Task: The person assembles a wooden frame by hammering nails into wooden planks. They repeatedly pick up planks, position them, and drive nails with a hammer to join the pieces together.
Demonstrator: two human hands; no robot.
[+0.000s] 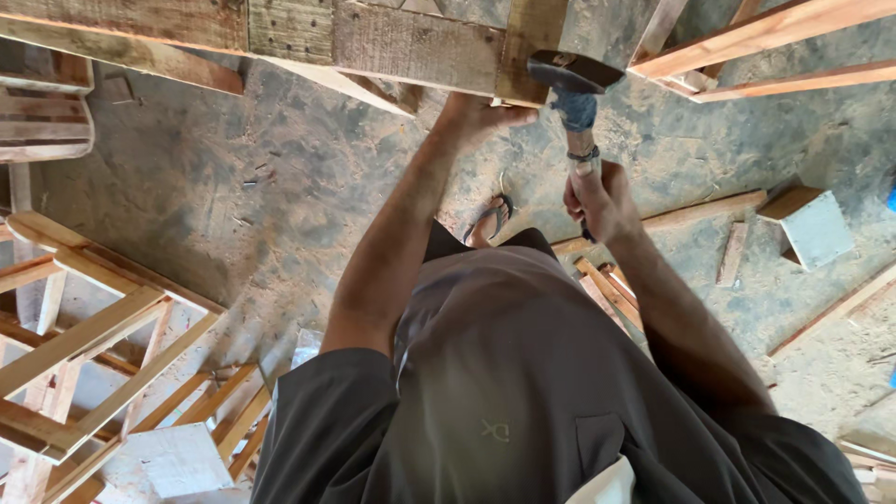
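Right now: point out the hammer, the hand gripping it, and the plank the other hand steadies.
hammer point(573, 73), head view, on its dark metal head.
right hand point(600, 198), head view, on the knuckles around the handle.
plank point(528, 37), head view, on its upright face above the left hand point(474, 117).

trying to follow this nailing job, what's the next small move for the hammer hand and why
Probably a short tap down: the hammer head sits at the upright wooden piece, the right hand grips its handle, and the left hand steadies the piece just beside it, so a light stroke looks safest.
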